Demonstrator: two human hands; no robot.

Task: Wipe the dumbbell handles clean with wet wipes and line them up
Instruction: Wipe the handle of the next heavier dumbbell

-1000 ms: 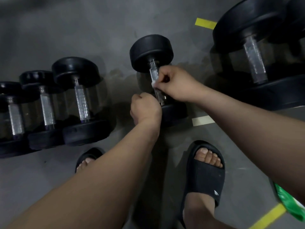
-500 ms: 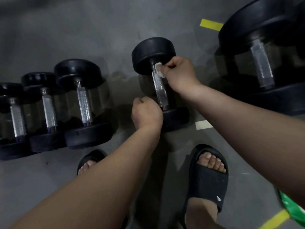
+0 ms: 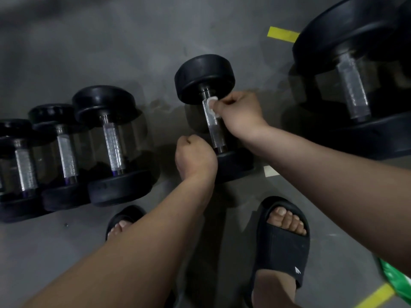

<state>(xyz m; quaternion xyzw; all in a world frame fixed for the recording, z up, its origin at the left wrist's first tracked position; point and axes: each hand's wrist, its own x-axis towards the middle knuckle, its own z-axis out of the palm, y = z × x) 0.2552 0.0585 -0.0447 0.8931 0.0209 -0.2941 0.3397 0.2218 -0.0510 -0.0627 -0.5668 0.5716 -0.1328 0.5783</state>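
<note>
Where we stand: grey floor [image 3: 133, 41], both feet in black slides [image 3: 282, 245], head view looking straight down.
Dumbbell in work: we see one black dumbbell [image 3: 204, 78] lying on the floor just ahead of our feet, on its own, with a gap on either side.
Handle: knurled metal handle [image 3: 214, 127] runs away from us, with its far end leaning a little left. Its middle and near parts are bare.
Wet wipe: small white wet wipe [image 3: 210, 103] sits at the far end of the handle, just under the far head, touching the metal.
Right hand: our right hand [image 3: 240, 114] has its fingers curled and pinches the wipe against the handle. The forearm comes in from the right.
Left hand: our left hand [image 3: 195, 156] is balled in a fist just left of the handle's near end, against the near head. We cannot tell if it grips anything.
Row at left: three dumbbells [image 3: 111, 138], smaller, lie side by side with handles roughly parallel. The leftmost is cut off by the frame edge.
Right side: large dumbbell [image 3: 353, 90], partly out of frame, apart from the one in work.
Tape: yellow tape [image 3: 282, 34] strip at the far side and another at the lower right corner. A white tape [image 3: 270, 171] scrap lies just right of the near head.
Corner: green packet [image 3: 395, 278] at bottom right under the right forearm, blurred, print unreadable.
</note>
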